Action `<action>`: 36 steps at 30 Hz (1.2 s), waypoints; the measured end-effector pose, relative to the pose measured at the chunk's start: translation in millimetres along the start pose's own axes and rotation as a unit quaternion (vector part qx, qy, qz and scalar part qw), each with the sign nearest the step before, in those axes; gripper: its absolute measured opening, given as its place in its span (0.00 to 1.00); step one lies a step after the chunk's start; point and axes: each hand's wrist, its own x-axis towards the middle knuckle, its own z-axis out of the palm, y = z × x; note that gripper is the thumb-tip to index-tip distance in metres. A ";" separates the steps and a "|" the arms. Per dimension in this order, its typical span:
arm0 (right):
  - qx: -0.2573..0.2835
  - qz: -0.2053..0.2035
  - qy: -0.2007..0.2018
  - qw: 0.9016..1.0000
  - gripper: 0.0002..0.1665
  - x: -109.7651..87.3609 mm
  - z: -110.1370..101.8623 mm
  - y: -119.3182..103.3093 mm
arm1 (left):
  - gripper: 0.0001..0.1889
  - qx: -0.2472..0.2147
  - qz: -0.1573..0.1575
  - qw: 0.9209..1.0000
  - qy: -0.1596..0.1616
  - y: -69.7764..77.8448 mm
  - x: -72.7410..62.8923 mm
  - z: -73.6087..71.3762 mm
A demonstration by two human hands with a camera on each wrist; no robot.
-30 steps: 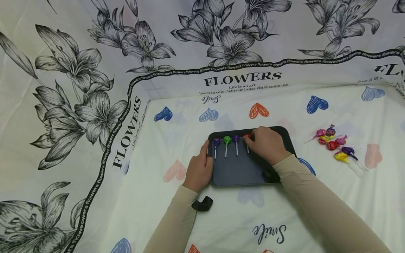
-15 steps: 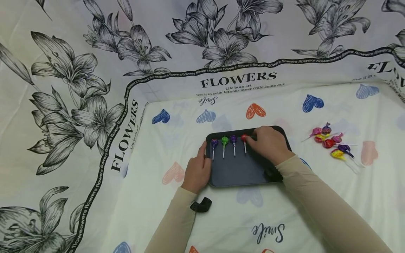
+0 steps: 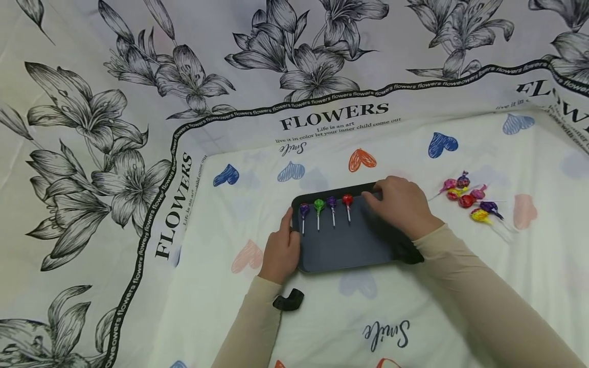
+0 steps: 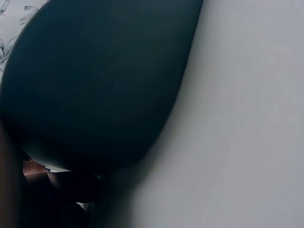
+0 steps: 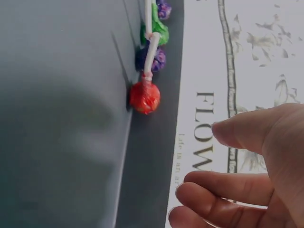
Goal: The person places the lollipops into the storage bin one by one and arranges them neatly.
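A dark grey tray [image 3: 345, 250] lies on the printed cloth. Along its far side, a row of lollipops stands with heads away from me: a purple one [image 3: 304, 209], a green one [image 3: 319, 205], another purple one [image 3: 332, 203] and a red one [image 3: 347, 200]. My left hand [image 3: 280, 253] rests against the tray's left edge, fingers extended. Above the tray's far right part is my right hand [image 3: 405, 204], holding nothing. In the right wrist view its thumb and fingers are apart, with the red lollipop [image 5: 145, 97] a short way off. The left wrist view is dark and mostly blocked.
To the right of the tray, a loose pile of wrapped lollipops [image 3: 467, 199] in red, pink, yellow and purple lies on the cloth [image 3: 248, 214]. A black strap piece [image 3: 289, 300] sits at my left wrist.
My right hand has let go of the red lollipop and moved right, away from it. The left hand stays at the tray's edge. The head view has shifted slightly.
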 end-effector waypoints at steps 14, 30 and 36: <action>0.031 0.044 -0.005 0.999 0.27 -21.4 -16.7 33.9 | 0.34 0.003 0.000 1.000 0.001 -1.0 -0.3 -0.5; 0.055 0.090 -0.051 0.993 0.34 -46.0 -27.1 84.5 | 0.34 0.001 0.004 1.000 0.002 -0.1 -1.2 -3.4; 0.060 0.103 -0.038 0.992 0.33 -58.7 -29.8 100.5 | 0.34 -0.003 0.000 1.000 -0.002 0.0 -1.5 -2.3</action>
